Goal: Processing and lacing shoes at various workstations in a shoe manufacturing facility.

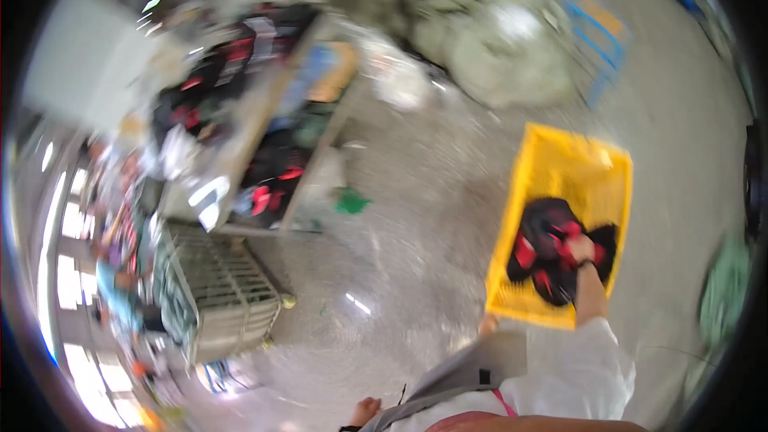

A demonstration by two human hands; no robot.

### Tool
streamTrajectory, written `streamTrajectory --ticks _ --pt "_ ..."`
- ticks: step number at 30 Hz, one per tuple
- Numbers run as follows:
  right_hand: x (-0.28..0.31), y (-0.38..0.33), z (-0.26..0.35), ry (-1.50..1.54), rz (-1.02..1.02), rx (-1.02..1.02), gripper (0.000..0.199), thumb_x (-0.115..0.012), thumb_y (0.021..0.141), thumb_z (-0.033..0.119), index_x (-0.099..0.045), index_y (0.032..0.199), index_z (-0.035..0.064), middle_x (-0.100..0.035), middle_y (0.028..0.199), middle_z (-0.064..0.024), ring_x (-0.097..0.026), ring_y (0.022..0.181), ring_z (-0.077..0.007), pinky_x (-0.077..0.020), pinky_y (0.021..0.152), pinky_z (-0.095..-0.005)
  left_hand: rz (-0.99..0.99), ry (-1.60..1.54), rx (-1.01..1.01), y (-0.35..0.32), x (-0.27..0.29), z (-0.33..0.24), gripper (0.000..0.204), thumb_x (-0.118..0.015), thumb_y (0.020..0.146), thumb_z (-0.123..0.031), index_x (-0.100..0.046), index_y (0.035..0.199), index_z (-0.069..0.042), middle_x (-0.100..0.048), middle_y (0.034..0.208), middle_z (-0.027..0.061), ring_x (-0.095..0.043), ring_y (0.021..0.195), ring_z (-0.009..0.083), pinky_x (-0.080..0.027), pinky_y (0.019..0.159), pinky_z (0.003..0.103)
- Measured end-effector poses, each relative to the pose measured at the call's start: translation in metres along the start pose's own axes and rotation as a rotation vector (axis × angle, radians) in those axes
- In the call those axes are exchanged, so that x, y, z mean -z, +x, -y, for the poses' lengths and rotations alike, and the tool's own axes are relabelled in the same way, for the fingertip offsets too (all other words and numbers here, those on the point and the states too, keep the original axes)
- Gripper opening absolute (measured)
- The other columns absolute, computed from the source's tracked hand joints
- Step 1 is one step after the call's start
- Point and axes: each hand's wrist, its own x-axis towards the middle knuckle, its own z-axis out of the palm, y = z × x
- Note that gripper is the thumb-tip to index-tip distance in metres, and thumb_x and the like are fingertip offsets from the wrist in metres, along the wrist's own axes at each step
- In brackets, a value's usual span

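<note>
My right hand (582, 250) reaches down into a yellow plastic crate (509, 192) on the floor. Its fingers are closed on a black and red cloth item (548, 232), one of a small heap of dark cloth in the crate. The exact kind of these items is blurred. A dark band circles my right wrist. My left hand (367, 410) hangs low at the bottom edge, away from the crate and close to the grey cloth over my front. Motion blur hides how its fingers are set.
At left stands a metal cage trolley (232, 288) holding greenish cloth. Behind it, a two-level table (268, 124) carries black and red pieces. Large pale green sacks (508, 52) lie beyond the crate, beside a blue frame (600, 40). A person (120, 292) in light blue is at far left.
</note>
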Motion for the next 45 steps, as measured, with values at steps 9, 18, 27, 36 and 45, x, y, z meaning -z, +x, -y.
streamTrajectory --ticks 9,18,27,36,45 --pt "0.236 -0.076 0.074 0.948 -0.672 0.074 0.014 -0.056 0.072 0.008 -0.049 0.064 -0.0013 -0.048 0.057 -0.0012 -0.045 0.054 -0.0117 -0.0366 0.052 -0.0285 -0.495 -0.954 -0.646 -0.085 0.185 -0.116 0.042 -0.048 0.080 0.001 -0.035 0.119 -0.004 -0.050 0.072 0.0026 -0.047 0.063 0.0098 -0.041 0.056 0.022" --pt "0.405 -0.227 0.337 1.425 -0.579 0.510 0.014 -0.052 0.084 0.011 -0.049 0.070 0.0105 -0.035 0.054 0.0073 -0.033 0.041 -0.0012 -0.0228 0.035 -0.0175 -0.908 0.166 -2.269 -0.298 0.408 -0.157 0.017 -0.052 0.079 -0.006 -0.060 0.090 -0.016 -0.060 0.087 0.0154 -0.040 0.041 0.0087 -0.029 0.037 0.021" --pt "0.447 -0.229 0.598 1.534 -0.142 0.642 0.017 -0.053 0.084 0.016 -0.042 0.071 0.0146 -0.036 0.056 0.0035 -0.038 0.050 -0.0077 -0.0302 0.043 -0.0203 -1.242 0.101 -2.041 -0.255 0.469 -0.102 0.045 -0.057 0.076 -0.012 -0.053 0.121 -0.016 -0.062 0.109 -0.0036 -0.029 0.042 0.0023 -0.021 0.038 0.016" --pt "0.409 -0.182 0.827 1.474 0.757 0.811 0.014 -0.055 0.081 0.015 -0.043 0.073 0.0119 -0.038 0.061 0.0007 -0.041 0.059 -0.0120 -0.0326 0.049 -0.0223 -1.253 0.347 -1.948 -0.206 0.561 -0.138 0.040 -0.058 0.078 -0.013 -0.055 0.118 -0.012 -0.062 0.108 0.0009 -0.029 0.040 0.0014 -0.020 0.037 0.017" --pt "0.474 -0.099 0.982 1.542 0.682 1.012 0.015 -0.051 0.080 0.017 -0.042 0.069 0.0122 -0.036 0.060 0.0022 -0.038 0.057 -0.0104 -0.0334 0.050 -0.0228 -0.897 -0.163 -2.105 -0.110 0.648 -0.175 0.038 -0.052 0.082 -0.009 -0.054 0.119 -0.019 -0.058 0.107 0.0228 -0.047 0.041 0.0082 -0.037 0.036 0.019"
